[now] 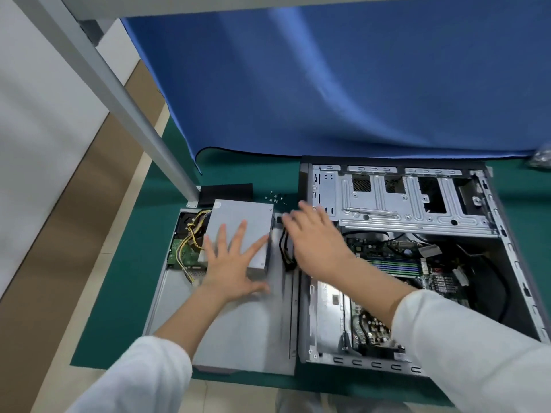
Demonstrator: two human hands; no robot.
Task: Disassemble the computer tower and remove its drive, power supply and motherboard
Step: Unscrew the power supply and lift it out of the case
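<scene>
Head view, looking down at a counter covered by a dark green mat (143,242). Grey metal computer tower (396,257) lies on its side at right, panel off, green motherboard (396,263) still inside; bare stamped-steel drive cage (411,201) at its far end. Left of it, flat grey side panel (238,332) lies on the mat. Boxy grey sheet-metal power supply (241,231) sits on the panel's far part, yellow and black wires (193,234) spilling left. Left hand (232,263) rests flat on the supply's near edge, fingers spread, gripping nothing. Right hand (316,242) is between supply and tower, blurred, fingers loosely extended above a black cable loop (286,251); contact cannot be told. Small silver screws (275,198) lie beyond the supply. Blue cloth (343,84) hangs behind.
</scene>
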